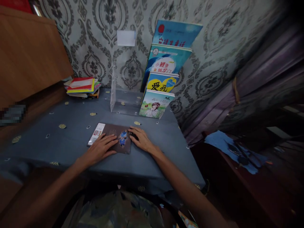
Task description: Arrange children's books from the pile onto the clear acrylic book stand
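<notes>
A thin dark brown book (113,129) lies on the cloth-covered table, with a blue figure on its cover and a white strip along its left side. My left hand (104,145) rests on the lower left part of the cover, fingers stretched out to the right. At the right edge of the book is my right hand (142,139), its fingers extended and touching the cover's upper right corner. A small black patch (134,136) shows between its thumb and fingers; whether it is an object or shadow cannot be made out.
Several upright books (154,106) stand stepped in a clear plastic rack (112,99) by the patterned wall. A pile of books (82,87) lies at the back left, beside a wooden cabinet (33,47). To the right, a blue cloth (220,142) lies on a dark surface.
</notes>
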Tool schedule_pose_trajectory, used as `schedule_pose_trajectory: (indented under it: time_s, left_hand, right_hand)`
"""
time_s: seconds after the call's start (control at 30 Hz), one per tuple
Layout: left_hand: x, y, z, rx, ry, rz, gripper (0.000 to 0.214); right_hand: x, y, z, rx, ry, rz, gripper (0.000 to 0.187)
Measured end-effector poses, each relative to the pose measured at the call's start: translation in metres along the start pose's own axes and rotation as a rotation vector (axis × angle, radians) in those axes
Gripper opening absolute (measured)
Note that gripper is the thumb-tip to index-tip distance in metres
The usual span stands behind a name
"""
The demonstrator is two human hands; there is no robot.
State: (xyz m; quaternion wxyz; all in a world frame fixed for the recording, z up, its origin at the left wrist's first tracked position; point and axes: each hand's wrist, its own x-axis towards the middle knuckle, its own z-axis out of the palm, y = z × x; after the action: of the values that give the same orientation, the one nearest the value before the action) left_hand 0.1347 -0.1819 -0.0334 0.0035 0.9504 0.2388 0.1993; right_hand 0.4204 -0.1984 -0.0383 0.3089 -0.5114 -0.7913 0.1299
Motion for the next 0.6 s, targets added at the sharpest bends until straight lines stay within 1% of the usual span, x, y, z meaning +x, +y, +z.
schedule_pose_trajectory:
  time_s: [0.1, 0.23, 0.3, 0.37, 0.4, 0.47, 0.6]
  left_hand:
    - [-0.005, -0.005, 0.002, 0.061, 0.019, 0.021, 0.045]
    - [-0.005, -0.007, 0.004, 0.145, 0.068, 0.104, 0.041]
    - [-0.004, -0.008, 0.002, 0.165, 0.116, 0.139, 0.038]
    - [-0.001, -0.011, -0.004, 0.148, 0.163, 0.139, 0.034]
    - [0.002, -0.012, -0.009, 0.124, 0.187, 0.114, 0.033]
    - [0.011, -0.012, -0.022, 0.052, 0.225, 0.021, 0.034]
    - [0.040, -0.005, -0.060, -0.159, 0.253, -0.252, 0.038]
  right_hand:
    - [-0.001, -0.002, 0.000, -0.013, -0.007, 0.001, 0.036]
    - [-0.001, -0.008, -0.001, 0.000, 0.012, -0.004, 0.036]
    - [0.000, -0.011, -0.003, 0.037, 0.034, 0.004, 0.036]
    - [0.002, -0.014, -0.006, 0.110, 0.057, 0.018, 0.036]
    - [0.003, -0.015, -0.008, 0.158, 0.063, 0.026, 0.036]
    - [0.005, -0.015, -0.011, 0.268, 0.074, 0.052, 0.042]
    - [0.010, -0.012, -0.012, 0.565, 0.151, 0.149, 0.051]
